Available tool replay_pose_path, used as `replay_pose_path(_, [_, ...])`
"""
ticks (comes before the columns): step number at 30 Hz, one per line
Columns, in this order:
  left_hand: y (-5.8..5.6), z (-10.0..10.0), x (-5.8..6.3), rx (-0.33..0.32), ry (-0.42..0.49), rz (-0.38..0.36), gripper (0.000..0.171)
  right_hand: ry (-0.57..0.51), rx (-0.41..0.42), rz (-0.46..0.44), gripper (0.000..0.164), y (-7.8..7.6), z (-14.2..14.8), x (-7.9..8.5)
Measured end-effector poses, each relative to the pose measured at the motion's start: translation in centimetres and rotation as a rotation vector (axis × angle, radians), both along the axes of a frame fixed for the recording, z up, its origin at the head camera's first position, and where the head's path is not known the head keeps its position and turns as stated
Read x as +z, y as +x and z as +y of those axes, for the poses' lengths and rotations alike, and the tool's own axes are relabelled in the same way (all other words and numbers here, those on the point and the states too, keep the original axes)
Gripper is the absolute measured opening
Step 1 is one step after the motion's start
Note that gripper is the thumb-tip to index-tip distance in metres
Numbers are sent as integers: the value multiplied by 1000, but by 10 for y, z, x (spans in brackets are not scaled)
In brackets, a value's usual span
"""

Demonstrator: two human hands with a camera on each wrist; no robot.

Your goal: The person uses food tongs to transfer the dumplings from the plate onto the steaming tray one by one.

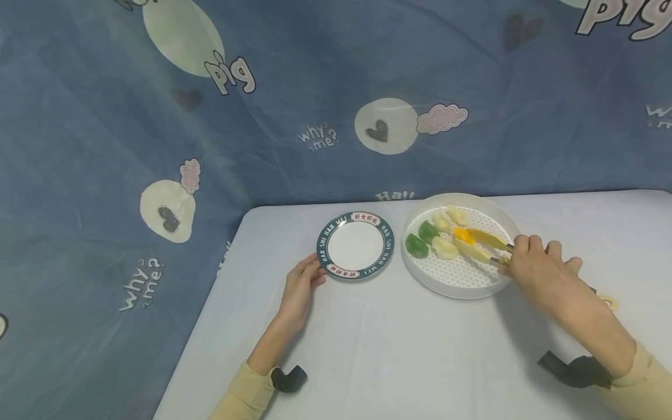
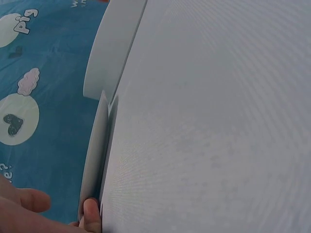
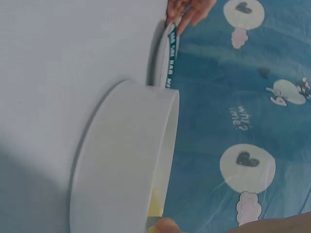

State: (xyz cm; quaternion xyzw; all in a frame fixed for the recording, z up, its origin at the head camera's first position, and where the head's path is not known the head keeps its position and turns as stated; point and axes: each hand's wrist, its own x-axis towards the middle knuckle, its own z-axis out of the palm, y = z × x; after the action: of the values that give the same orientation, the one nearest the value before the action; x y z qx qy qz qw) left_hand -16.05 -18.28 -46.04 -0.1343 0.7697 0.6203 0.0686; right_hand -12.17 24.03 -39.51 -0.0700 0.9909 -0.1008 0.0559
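My right hand [image 1: 548,277] grips yellow-tipped tongs [image 1: 488,240]. Their tips lie around an orange dumpling [image 1: 464,235] in a round white steamer tray [image 1: 430,283] with a perforated base. Two green dumplings [image 1: 417,246] and several cream ones [image 1: 445,248] lie beside it. At the left, my left hand [image 1: 299,289] holds the near-left rim of a white plate [image 1: 356,248] with a green lettered border. In the left wrist view, a fingertip [image 2: 91,211] is against the plate's edge. The right wrist view shows mostly the tray's outer wall [image 3: 121,155]; the dumplings are largely hidden there.
A white cloth [image 1: 399,361] covers the table. Behind it hangs a blue patterned curtain [image 1: 294,76]. The plate stands just left of the tray, with a narrow gap between them. A pale ring-shaped end [image 1: 609,301] shows beyond my right hand.
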Motion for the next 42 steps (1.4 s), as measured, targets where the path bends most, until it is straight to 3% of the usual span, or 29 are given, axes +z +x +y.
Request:
replay_pose_path(9, [1, -1, 0, 4, -5, 5, 58, -12, -7, 3, 43, 0, -1, 0])
replay_pose_path(18, [2, -1, 1, 1, -13, 9, 58, -36, 19, 47, 41, -2, -15, 16])
replay_pose_path(27, [2, 1, 0, -5, -11, 23, 58, -50, 107, 94, 47, -11, -65, 32])
replay_pose_path(38, [2, -1, -2, -19, 5, 27, 59, -40, 150, 99, 43, -25, -137, 36])
replay_pose_path(42, [2, -1, -1, -15, 11, 25, 58, -36, 169, 83, 45, -33, -157, 30])
